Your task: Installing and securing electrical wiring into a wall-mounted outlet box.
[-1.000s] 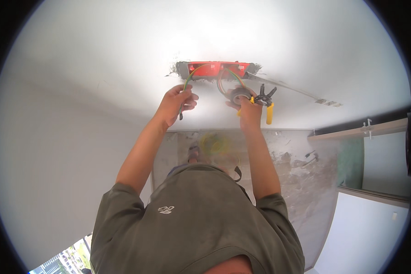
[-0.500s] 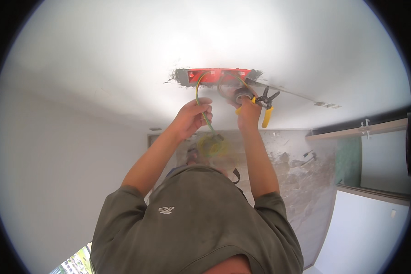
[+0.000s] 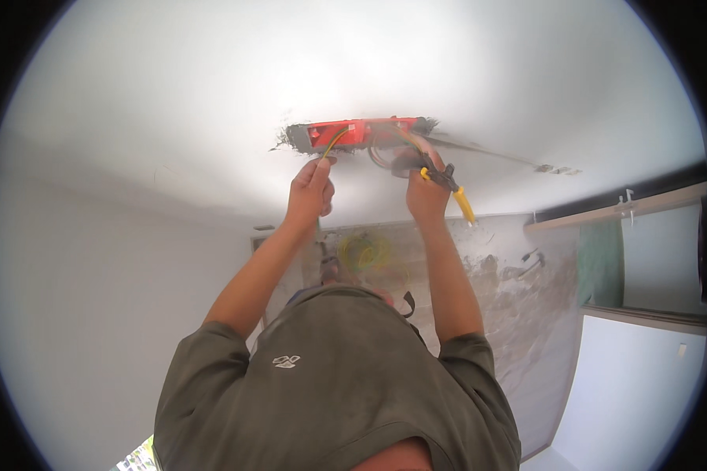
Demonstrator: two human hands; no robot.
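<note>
A red electrical box [image 3: 330, 135] is set in the white wall, with rough grey mortar around it. My left hand [image 3: 309, 192] is closed, pinching a green-yellow wire [image 3: 335, 141] just below the box's left part. At the box's right part, my right hand [image 3: 427, 195] is closed around wire strippers [image 3: 462, 202] with yellow handles and dark jaws, which stick out to its right. A loop of wire [image 3: 374, 154] comes down from the box beside that hand. A dark, rounded thing [image 3: 404, 162] sits at its fingers, too blurred to name.
Below lies a dusty, stained floor [image 3: 499, 314] with a coil of yellow-green wire [image 3: 361, 250] and a hammer-like tool [image 3: 532, 263]. A wooden ledge [image 3: 668, 206] and a white panel [image 3: 620, 385] stand at the right. A thin groove [image 3: 495, 153] runs along the wall.
My left hand has risen along the wire to near the box. My right hand remains by the box's right part, and the wire strippers have turned, their jaws no longer spread in view.
</note>
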